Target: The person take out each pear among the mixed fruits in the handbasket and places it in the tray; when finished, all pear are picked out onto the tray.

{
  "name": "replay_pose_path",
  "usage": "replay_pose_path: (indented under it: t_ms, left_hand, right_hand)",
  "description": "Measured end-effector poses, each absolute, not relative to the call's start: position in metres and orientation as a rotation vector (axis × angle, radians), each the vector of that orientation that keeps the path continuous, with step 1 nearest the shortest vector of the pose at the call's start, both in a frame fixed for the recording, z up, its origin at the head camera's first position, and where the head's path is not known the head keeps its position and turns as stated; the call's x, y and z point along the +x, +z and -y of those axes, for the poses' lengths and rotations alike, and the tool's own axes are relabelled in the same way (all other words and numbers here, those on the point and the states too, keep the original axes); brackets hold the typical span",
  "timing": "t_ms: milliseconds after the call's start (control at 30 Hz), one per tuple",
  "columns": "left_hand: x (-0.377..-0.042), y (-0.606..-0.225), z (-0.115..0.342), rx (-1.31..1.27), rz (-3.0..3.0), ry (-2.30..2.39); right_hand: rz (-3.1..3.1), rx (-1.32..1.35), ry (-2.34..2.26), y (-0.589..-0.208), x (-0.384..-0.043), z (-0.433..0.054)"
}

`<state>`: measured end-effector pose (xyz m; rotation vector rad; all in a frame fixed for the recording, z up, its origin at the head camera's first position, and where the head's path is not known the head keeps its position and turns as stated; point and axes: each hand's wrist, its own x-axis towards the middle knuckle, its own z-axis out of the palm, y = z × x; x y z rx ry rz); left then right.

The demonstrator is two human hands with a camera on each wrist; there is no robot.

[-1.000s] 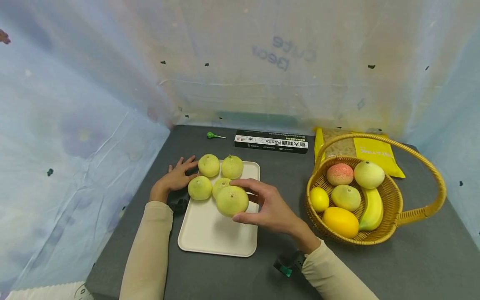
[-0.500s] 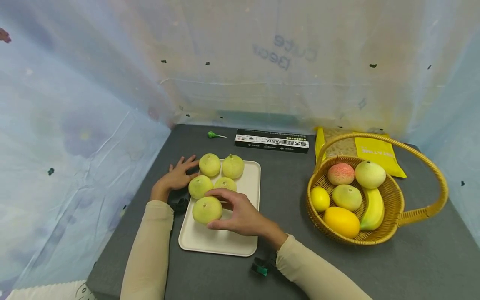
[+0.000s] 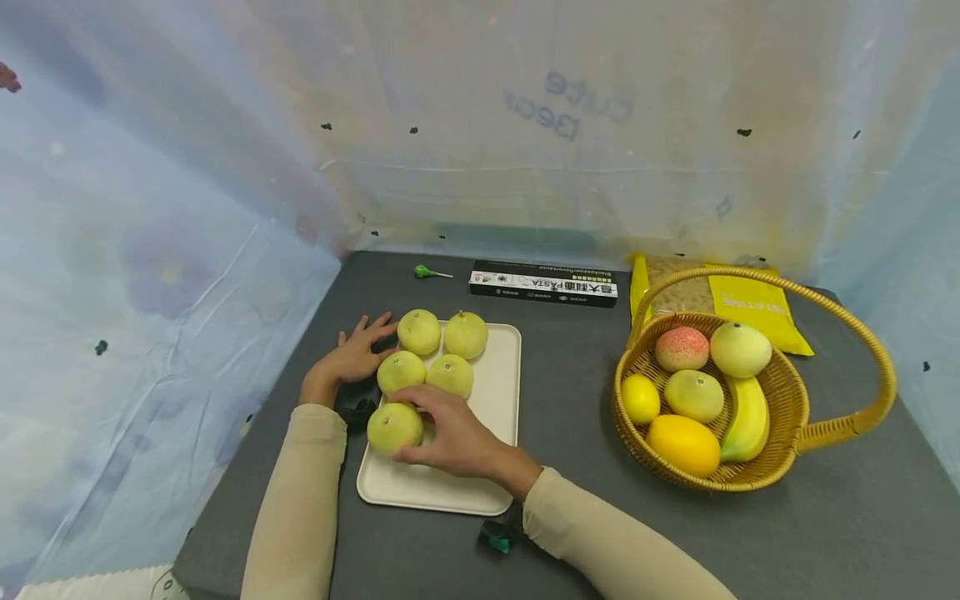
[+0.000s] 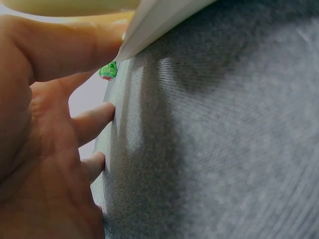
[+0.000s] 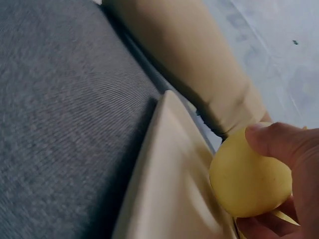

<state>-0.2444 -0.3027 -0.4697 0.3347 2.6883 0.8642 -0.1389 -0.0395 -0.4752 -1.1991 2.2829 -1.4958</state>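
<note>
The right hand (image 3: 457,433) has a round green fruit (image 3: 394,428) in its grip, thumb and fingers around it, at the left side of the white tray (image 3: 480,496); whether the fruit touches the tray is unclear. Four similar fruits (image 3: 450,377) sit just beyond it. The left hand (image 3: 352,354), fingers spread and grasping nothing, rests by the tray's left edge on the tabletop (image 3: 570,400).

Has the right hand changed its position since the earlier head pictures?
Yes: in the head view, the right hand, holding a green fruit, has moved left, away from the wicker basket.
</note>
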Motion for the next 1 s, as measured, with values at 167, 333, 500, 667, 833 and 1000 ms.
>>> replay_pose_path:
  t_ms: [167,333,500,667,833,1000]
  left_hand:
    - [-0.245,-0.471,0.305,0.339,-2.681,0.872]
    - [-0.245,-0.471,0.305,0.338,-2.675,0.877]
    - [-0.245,-0.472,0.305,0.338,-2.678,0.881]
    - [-0.245,-0.472,0.306,0.346,-2.691,0.870]
    - [-0.244,-0.471,0.307,0.358,-2.676,0.905]
    - [-0.245,-0.472,0.308,0.370,-2.653,0.953]
  right_hand:
    - [-2.385,-1.235,-1.416,-0.477,-0.138,0.045]
    - [-2.527,-1.248,-1.308,-0.477,-0.132,0.048]
    - [-2.676,-1.261,-1.220,-0.475,-0.128,0.051]
    - [-2.786,-1.277,-1.154,-0.473,-0.127,0.053]
    - [-2.833,-1.327,-1.139,-0.469,-0.125,0.049]
    - [-2.647,-1.350,-1.295,-0.455,-0.125,0.026]
